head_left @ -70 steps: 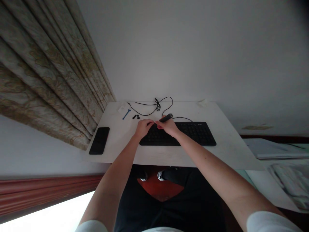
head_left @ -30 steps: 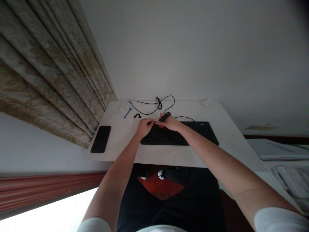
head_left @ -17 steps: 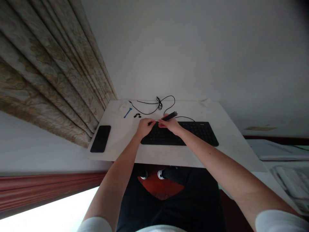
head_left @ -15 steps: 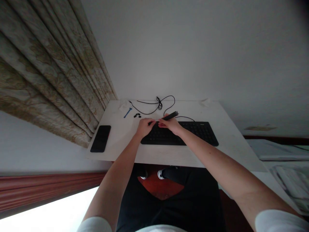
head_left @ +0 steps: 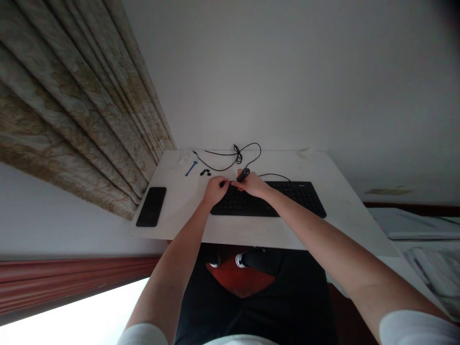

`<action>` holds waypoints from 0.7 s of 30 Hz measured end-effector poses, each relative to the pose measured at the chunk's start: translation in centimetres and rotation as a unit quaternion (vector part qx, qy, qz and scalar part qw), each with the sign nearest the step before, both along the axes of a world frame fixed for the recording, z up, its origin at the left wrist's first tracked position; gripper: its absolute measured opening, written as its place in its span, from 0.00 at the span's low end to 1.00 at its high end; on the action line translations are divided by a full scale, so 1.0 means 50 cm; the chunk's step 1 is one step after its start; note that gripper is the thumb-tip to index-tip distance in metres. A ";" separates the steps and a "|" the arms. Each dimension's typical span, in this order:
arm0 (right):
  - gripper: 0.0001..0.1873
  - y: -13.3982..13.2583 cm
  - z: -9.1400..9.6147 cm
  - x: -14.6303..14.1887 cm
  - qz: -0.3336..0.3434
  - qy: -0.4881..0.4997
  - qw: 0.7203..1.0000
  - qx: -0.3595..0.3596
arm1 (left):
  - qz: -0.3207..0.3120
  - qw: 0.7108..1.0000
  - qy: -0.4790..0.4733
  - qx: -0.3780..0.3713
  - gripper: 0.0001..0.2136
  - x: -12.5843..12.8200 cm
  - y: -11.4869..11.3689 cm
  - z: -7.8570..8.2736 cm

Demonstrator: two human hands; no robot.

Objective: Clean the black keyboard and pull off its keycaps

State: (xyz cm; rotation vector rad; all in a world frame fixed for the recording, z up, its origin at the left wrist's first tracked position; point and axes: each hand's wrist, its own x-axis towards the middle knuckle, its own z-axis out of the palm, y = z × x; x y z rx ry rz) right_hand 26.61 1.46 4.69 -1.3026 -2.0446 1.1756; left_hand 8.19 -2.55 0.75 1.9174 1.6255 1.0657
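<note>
Black cylindrical device (head_left: 243, 175) juts out from the right hand (head_left: 253, 186) gripping it.

black tool (head_left: 243, 175) | before: long and low, reaching out past fingertips of right hand (head_left: 253, 186) | now: tipped steeply up, foreshortened, standing just above those fingers

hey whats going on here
A person is working with both bare hands over a black keyboard on a white desk. Their right hand grips a slim black cylindrical object, and their left hand is beside it, fingers reaching toward it. Farther along the desk lie a coiled black cable, small black pieces and a slim blue tool, with a black smartphone off to the left.
</note>
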 end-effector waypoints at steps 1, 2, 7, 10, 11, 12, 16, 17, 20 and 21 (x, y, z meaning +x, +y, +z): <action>0.18 0.002 0.000 -0.002 -0.002 0.006 1.000 -0.006 | 0.001 1.000 0.005 0.001 0.07 0.001 -0.001 0.001; 0.19 0.003 -0.003 -0.003 -0.008 0.021 1.000 -0.018 | 0.002 1.000 0.009 0.002 0.07 0.001 -0.001 0.001; 0.21 0.001 -0.026 -0.006 -0.080 0.148 0.979 -0.112 | -0.016 1.000 0.016 0.014 0.07 0.001 0.004 0.000; 0.21 -0.005 -0.038 -0.005 -0.126 0.204 0.959 -0.150 | -0.045 0.998 0.024 0.020 0.07 0.000 0.010 -0.003; 0.21 -0.006 -0.040 -0.005 -0.131 0.214 0.955 -0.157 | -0.051 0.998 0.027 0.021 0.07 -0.001 0.012 -0.004; 0.21 -0.006 -0.041 -0.003 -0.132 0.219 0.953 -0.162 | -0.053 0.998 0.029 0.021 0.07 -0.001 0.013 -0.005; 0.21 0.000 -0.037 0.004 -0.094 0.218 0.958 -0.158 | -0.041 0.999 0.025 0.015 0.07 0.000 0.011 -0.006; 0.20 0.003 -0.035 0.006 -0.081 0.212 0.962 -0.155 | -0.037 0.999 0.023 0.015 0.07 0.000 0.010 -0.006; 0.18 0.015 -0.026 0.008 -0.057 0.181 0.971 -0.148 | -0.033 0.999 0.022 0.016 0.07 0.000 0.007 -0.005; 0.17 0.018 -0.023 0.008 -0.054 0.167 0.974 -0.144 | -0.032 0.999 0.023 0.017 0.07 0.000 0.007 -0.004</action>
